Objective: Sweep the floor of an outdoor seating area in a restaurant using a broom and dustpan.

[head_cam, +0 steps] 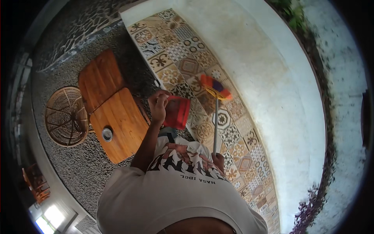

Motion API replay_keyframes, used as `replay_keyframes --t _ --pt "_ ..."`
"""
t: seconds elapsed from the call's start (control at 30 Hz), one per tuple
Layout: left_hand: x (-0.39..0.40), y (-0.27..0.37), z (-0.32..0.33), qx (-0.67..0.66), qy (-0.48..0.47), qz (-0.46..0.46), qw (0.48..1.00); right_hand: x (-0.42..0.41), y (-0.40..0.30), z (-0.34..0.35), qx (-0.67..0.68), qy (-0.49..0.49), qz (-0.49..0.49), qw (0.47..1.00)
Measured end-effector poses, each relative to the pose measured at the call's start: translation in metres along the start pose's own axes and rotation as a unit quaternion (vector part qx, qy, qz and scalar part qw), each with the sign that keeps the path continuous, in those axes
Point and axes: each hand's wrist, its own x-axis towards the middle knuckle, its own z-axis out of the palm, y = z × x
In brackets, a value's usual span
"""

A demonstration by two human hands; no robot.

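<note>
My left hand is closed at the upper left corner of a red plastic dustpan, held in front of my waist. The grey stick of a broom runs up from my right hand, which grips it low beside my body. At the broom's far end, orange and purple bristles in a yellow head rest over a patterned tile surface. Part of my right hand is hidden by the white shirt.
A varnished wooden table stands to my left, with a small round ashtray-like dish on it. A round rattan chair adjoins it on dark pebbled flooring. Pale concrete borders the tiles on the right, with plants beyond.
</note>
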Motion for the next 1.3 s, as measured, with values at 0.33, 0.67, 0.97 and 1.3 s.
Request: replay_keyframes --t 0.33,0.67,0.97,1.3 --pt "0.071 0.067 -0.128 -0.172 0.152 0.088 0.969 0.147 -0.041 -0.051 -0.214 0.142 -0.027 0.966" --pt "0.130 0.101 -0.160 -0.106 0.244 0.168 0.949 0.234 -0.203 0.012 -0.216 0.088 -0.121 0.965" --pt "0.242 0.114 -0.169 -0.049 0.307 0.167 0.936 0.321 -0.289 0.063 -0.126 0.063 -0.097 0.985" --pt "0.318 0.143 -0.167 0.018 0.322 0.214 0.922 0.454 -0.425 0.106 -0.232 0.035 -0.145 0.961"
